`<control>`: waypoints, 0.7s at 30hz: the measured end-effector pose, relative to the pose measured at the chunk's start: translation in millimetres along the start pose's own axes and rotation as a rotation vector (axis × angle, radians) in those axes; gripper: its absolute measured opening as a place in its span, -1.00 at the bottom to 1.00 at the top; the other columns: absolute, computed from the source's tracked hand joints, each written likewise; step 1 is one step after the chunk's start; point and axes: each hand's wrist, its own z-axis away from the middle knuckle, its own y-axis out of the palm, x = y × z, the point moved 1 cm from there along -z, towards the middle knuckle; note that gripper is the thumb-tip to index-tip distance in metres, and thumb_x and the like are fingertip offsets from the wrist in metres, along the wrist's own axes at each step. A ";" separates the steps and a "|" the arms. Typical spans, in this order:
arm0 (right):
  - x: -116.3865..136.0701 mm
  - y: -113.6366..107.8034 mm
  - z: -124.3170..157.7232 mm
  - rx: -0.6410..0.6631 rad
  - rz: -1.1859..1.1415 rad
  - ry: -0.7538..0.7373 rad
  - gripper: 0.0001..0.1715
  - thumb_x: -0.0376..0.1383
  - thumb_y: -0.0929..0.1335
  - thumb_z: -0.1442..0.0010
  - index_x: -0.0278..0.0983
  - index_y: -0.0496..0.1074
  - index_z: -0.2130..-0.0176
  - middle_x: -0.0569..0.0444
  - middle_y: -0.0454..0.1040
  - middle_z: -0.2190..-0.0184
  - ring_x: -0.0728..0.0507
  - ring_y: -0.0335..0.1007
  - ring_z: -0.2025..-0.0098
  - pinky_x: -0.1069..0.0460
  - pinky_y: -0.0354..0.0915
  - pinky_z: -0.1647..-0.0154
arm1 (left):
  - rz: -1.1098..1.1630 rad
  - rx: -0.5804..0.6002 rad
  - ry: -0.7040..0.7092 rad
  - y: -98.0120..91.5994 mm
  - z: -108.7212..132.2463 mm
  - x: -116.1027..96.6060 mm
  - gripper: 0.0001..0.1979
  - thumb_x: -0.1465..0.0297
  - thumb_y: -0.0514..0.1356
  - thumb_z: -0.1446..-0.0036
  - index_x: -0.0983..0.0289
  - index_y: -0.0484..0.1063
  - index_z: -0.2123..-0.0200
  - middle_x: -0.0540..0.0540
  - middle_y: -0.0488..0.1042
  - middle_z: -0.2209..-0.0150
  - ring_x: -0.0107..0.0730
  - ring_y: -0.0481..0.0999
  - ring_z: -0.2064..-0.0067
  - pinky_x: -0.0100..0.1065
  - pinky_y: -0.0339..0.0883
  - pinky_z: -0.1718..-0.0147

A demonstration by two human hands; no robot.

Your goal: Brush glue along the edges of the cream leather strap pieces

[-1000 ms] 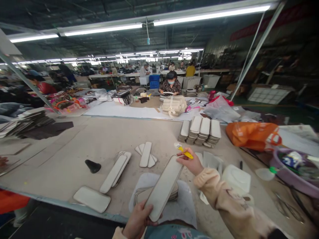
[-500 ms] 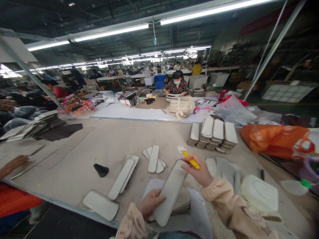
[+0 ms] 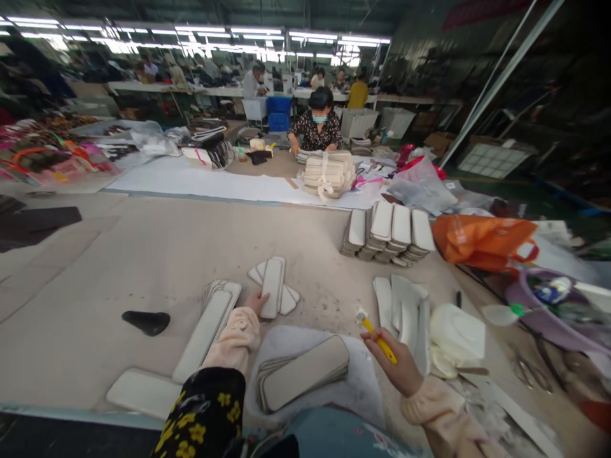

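My left hand [image 3: 258,301] is at the left edge of a long rounded white panel [image 3: 273,280], its fingers closed on that edge. The panel lies on top of a few fanned-out panels on the table. My right hand [image 3: 395,359] grips a small yellow-handled brush [image 3: 380,341], its bristle end coated white and pointing up and left, above the table. Between my forearms, a stack of rounded panels [image 3: 305,374] rests on a white sheet [image 3: 365,381]. Left of my left sleeve lie another fanned stack [image 3: 203,334] and a single panel [image 3: 143,391].
A black saddle-shaped piece [image 3: 146,322] lies on the left. Stacked panels [image 3: 382,222] stand at the back right, beside an orange bag [image 3: 484,242]. Further right are a translucent white container [image 3: 458,331], scissors [image 3: 531,372] and a purple basin [image 3: 539,318]. A co-worker [image 3: 317,127] sits across the table.
My left hand has moved forward from the panel stack to the fanned panels. My right hand has left the panel and still holds the brush. The view has turned down and right.
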 end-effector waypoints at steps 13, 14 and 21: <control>8.5 61.3 29.3 0.373 -0.393 0.221 -0.67 -0.06 0.24 -0.24 -0.26 0.33 0.34 0.17 0.36 0.61 0.00 0.22 0.55 0.09 0.18 0.50 | -0.412 0.102 0.318 35.0 199.3 99.4 0.08 0.15 0.44 0.50 0.29 0.15 -0.18 0.29 0.16 -0.21 0.05 0.15 -0.22 0.01 0.04 -0.18; 9.8 69.3 28.0 0.406 -0.400 0.228 -0.66 -0.05 0.24 -0.24 -0.26 0.32 0.36 0.17 0.36 0.61 0.00 0.21 0.56 0.09 0.18 0.51 | -0.405 0.098 0.297 39.2 205.8 104.2 0.05 0.19 0.44 0.49 0.27 0.17 -0.16 0.28 0.17 -0.20 0.06 0.15 -0.22 0.03 0.04 -0.18; 22.3 124.0 21.2 0.627 -0.377 0.211 -0.69 -0.07 0.25 -0.22 -0.26 0.34 0.35 0.18 0.40 0.63 0.02 0.20 0.61 0.11 0.15 0.55 | -0.335 0.034 0.302 43.2 203.7 106.4 -0.16 0.29 0.40 0.35 0.28 0.24 -0.09 0.26 0.27 -0.12 0.01 0.24 -0.17 0.04 0.09 -0.17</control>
